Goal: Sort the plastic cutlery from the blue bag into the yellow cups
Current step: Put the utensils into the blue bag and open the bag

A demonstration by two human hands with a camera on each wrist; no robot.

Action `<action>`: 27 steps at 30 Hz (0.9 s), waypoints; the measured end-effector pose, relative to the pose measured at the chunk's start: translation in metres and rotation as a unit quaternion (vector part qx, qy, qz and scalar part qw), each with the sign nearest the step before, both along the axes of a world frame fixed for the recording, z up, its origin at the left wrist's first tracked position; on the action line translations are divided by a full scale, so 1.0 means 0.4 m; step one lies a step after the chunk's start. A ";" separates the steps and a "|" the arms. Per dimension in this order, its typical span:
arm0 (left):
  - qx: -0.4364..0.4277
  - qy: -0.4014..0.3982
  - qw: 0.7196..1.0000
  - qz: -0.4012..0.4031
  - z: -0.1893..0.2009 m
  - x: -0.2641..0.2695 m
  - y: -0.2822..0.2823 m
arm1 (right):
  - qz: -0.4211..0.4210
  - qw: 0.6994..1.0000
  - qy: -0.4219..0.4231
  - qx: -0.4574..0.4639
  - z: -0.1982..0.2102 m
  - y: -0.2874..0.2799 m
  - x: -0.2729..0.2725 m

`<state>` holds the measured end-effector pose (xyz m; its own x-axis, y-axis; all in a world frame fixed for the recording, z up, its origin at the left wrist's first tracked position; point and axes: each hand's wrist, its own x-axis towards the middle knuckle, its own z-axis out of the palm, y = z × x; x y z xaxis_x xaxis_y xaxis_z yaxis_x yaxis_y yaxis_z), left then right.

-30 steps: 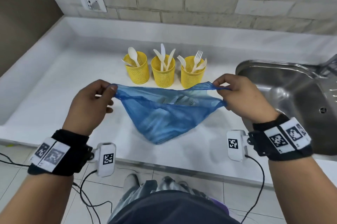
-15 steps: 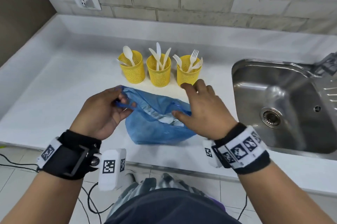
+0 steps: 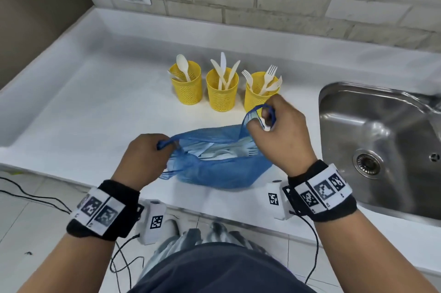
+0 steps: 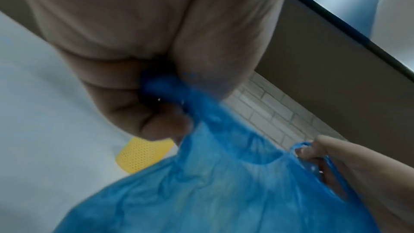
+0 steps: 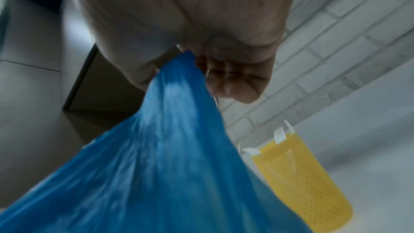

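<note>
Holding the blue bag (image 3: 222, 168) open on the white counter (image 3: 95, 111) just in front of the three yellow mesh cups (image 3: 222, 92); the left hand (image 3: 143, 159) has its fingers curled round the left handle loop, and the right hand (image 3: 279, 132) grips the right loop, raised higher, with what looks like a white utensil tip showing at its fingers; white plastic cutlery (image 3: 229, 152) lies loose inside the mouth, a fork head visible. Judgement: the film is thin, limp and slippery, so it will collapse shut unless one loop is kept taut; the cutlery is light, stiff and brittle at the tines, best pinched by the handle one piece at a time. Spoons, knives and forks already stand in separate cups; the steel sink (image 3: 381, 144) lies to the right.
</note>
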<state>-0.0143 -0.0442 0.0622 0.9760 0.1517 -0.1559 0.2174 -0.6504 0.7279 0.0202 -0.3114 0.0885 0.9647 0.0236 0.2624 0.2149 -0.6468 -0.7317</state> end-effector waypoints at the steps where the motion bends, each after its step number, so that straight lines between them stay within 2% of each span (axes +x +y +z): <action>1: -0.022 -0.003 1.000 0.014 0.004 -0.001 -0.006 | 0.013 0.999 -0.036 -0.002 0.012 0.004 -0.006; 3: -0.049 -0.034 0.997 0.054 0.008 0.001 -0.014 | 0.054 0.992 -0.108 -0.047 0.034 0.021 -0.020; 5: -0.065 -0.058 0.992 0.089 0.008 0.011 -0.023 | 0.100 0.971 -0.151 -0.156 0.050 0.052 -0.038; 7: -0.093 -0.052 0.988 0.111 0.004 0.022 -0.034 | 0.124 0.940 -0.129 -0.290 0.031 0.077 -0.038; 9: -0.177 -0.029 0.975 0.132 0.002 0.028 -0.046 | 0.111 0.907 -0.062 -0.401 -0.020 0.093 -0.026; 11: -0.243 -0.011 0.958 0.153 0.003 0.034 -0.050 | 0.081 0.893 -0.035 -0.441 -0.063 0.091 -0.007; 14: -0.239 -0.006 0.959 0.153 -0.005 0.042 -0.030 | 0.081 0.911 0.028 -0.404 -0.087 0.061 0.016; 17: -0.273 0.011 0.952 0.141 -0.005 0.049 -0.013 | 0.070 0.965 0.083 -0.237 -0.087 0.020 0.036; 19: -0.299 0.029 0.943 0.143 0.003 0.060 -0.011 | 0.061 0.984 0.109 -0.124 -0.085 -0.008 0.052; 23: -0.400 0.050 0.902 0.154 0.001 0.084 0.009 | 0.072 0.982 0.170 -0.050 -0.079 -0.051 0.076; 27: -0.461 0.017 0.873 0.158 0.011 0.099 -0.009 | 0.055 0.984 0.169 0.016 -0.074 -0.056 0.076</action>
